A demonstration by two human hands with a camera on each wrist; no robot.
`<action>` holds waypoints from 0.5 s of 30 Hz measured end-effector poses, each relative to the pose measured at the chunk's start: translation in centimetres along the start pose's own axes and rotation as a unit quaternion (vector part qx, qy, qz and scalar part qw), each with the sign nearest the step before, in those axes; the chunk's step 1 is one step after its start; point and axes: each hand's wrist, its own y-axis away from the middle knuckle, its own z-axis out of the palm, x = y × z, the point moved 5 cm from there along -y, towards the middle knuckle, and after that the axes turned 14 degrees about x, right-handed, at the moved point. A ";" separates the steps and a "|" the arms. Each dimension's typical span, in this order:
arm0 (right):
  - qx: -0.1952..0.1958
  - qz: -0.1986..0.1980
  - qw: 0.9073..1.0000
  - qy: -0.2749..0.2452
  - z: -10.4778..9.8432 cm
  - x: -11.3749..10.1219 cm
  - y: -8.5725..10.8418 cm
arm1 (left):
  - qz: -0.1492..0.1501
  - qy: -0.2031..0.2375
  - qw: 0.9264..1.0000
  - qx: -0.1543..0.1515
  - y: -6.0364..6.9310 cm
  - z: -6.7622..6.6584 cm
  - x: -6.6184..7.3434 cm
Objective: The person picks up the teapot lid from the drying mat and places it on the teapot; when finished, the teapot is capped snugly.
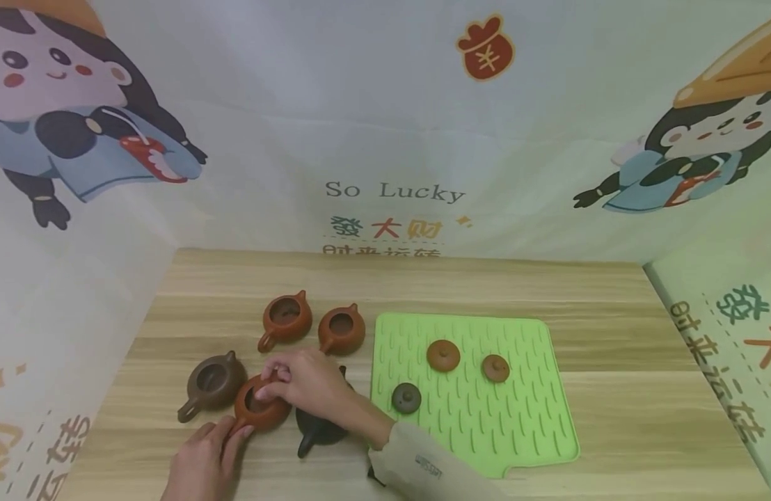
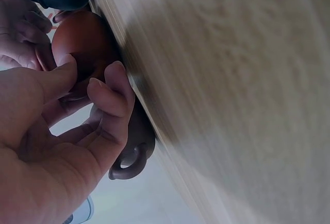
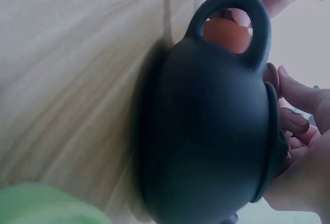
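My left hand (image 1: pixel 200 460) pinches the handle of a reddish-brown clay teapot (image 1: pixel 268 417) standing on the table. Over that teapot's round opening, my right hand (image 1: pixel 310 384) holds a brown lid (image 3: pixel 271 79) between thumb and fingers; its edge shows in both wrist views, but the fingers mostly hide it in the head view. Below my right forearm stands a black teapot (image 3: pixel 206 131), partly covered by the arm in the head view. A grey-brown teapot (image 1: pixel 219 383) without a lid sits just left of the reddish one.
Two more reddish lidless teapots (image 1: pixel 287 316) (image 1: pixel 343 330) stand behind my hands. On the right lies a green ridged mat (image 1: pixel 460 431) bearing an orange-brown lid (image 1: pixel 443 355), a smaller brown lid (image 1: pixel 495 368) and a dark grey lid (image 1: pixel 407 398). Printed cloth walls (image 1: pixel 385 125) border the wooden table (image 1: pixel 642 390).
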 end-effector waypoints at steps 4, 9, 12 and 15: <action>-0.002 -0.008 1.000 0.022 0.4 -0.3 -0.2 | -0.005 0.003 1.000 0.006 0.0 -0.3 0.4; -0.006 -0.016 0.999 0.033 0.5 -0.7 -0.2 | -0.008 0.005 1.000 0.016 0.0 -0.4 0.5; -0.007 -0.019 0.999 0.040 0.6 -0.9 -0.2 | -0.003 0.007 1.000 0.023 0.0 -0.4 0.4; -0.003 -0.018 0.999 0.044 0.7 -1.0 -0.2 | 0.002 0.009 1.000 0.027 -0.1 -0.4 0.3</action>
